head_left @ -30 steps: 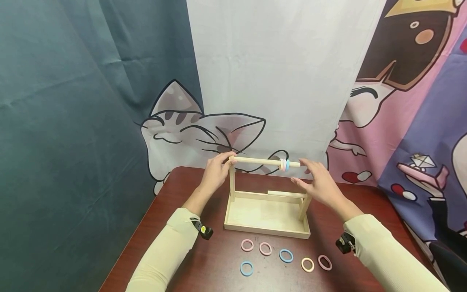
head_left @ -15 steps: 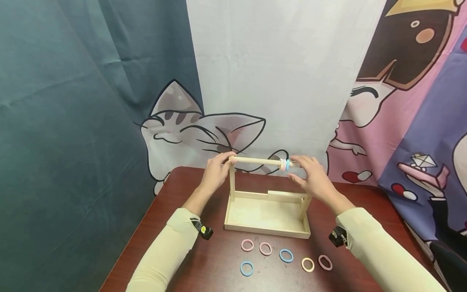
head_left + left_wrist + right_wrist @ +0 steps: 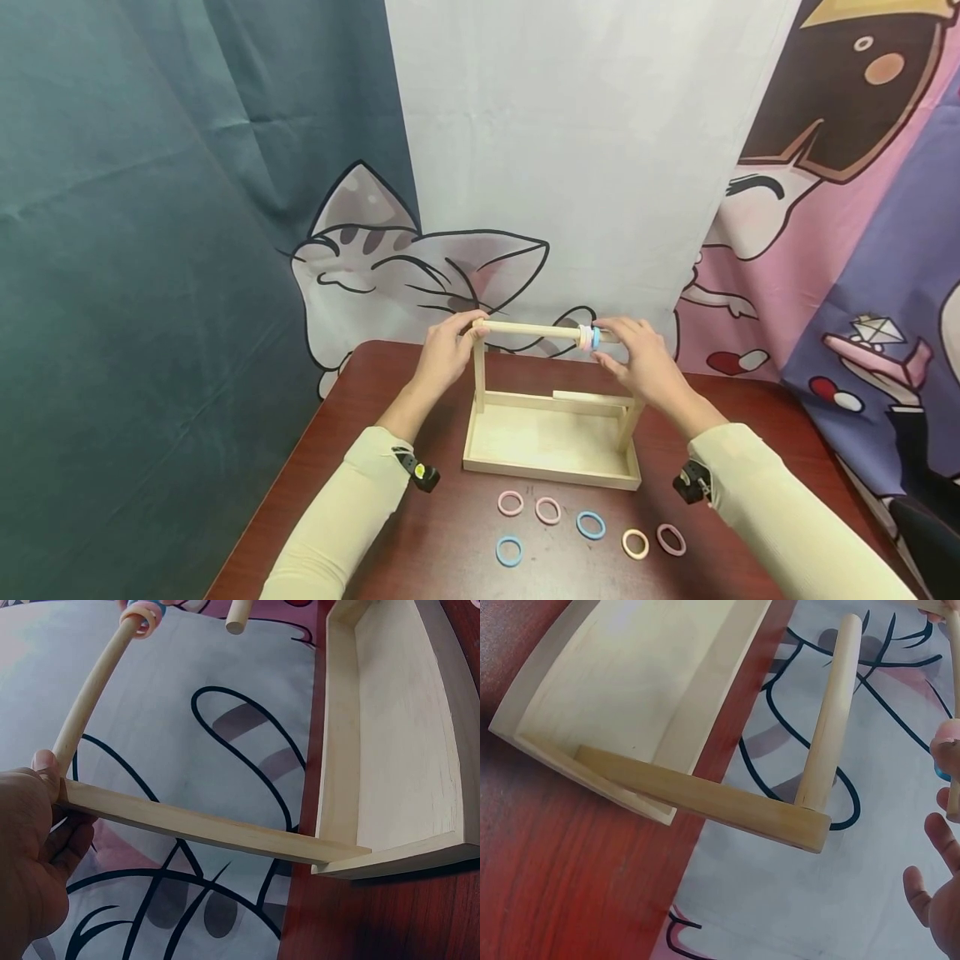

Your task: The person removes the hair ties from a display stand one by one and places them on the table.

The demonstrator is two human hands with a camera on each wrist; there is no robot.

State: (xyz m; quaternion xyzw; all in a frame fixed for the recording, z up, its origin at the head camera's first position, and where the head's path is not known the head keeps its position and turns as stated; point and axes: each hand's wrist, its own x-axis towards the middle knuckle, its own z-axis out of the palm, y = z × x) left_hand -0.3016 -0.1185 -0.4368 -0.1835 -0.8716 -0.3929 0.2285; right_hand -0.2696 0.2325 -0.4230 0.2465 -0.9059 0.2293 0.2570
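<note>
My left hand [image 3: 446, 352] grips the top corner of a wooden stand, where the left post [image 3: 195, 817] meets a long upper dowel [image 3: 528, 330]. In the left wrist view its thumb presses against the dowel's base. Small rings sit together near the dowel's right end: pale rings [image 3: 584, 337] and, outermost, a blue ring [image 3: 596, 337]. My right hand [image 3: 647, 364] reaches over that free end and pinches the blue ring, index finger above and thumb below. In the right wrist view the blue ring is mostly hidden behind a fingertip.
The stand's shallow tray [image 3: 551, 479] rests on the red-brown table [image 3: 420, 533]. A shorter, lower dowel [image 3: 832, 712] juts leftward from the right post [image 3: 705, 802]. Several loose rings lie before the tray, among them a blue ring [image 3: 591, 525] and a yellow ring [image 3: 635, 544]. Patterned curtains hang behind.
My right hand has moved left from beyond the dowel's free end to the blue ring, its fingers closing around it. The left hand keeps its grip on the corner.
</note>
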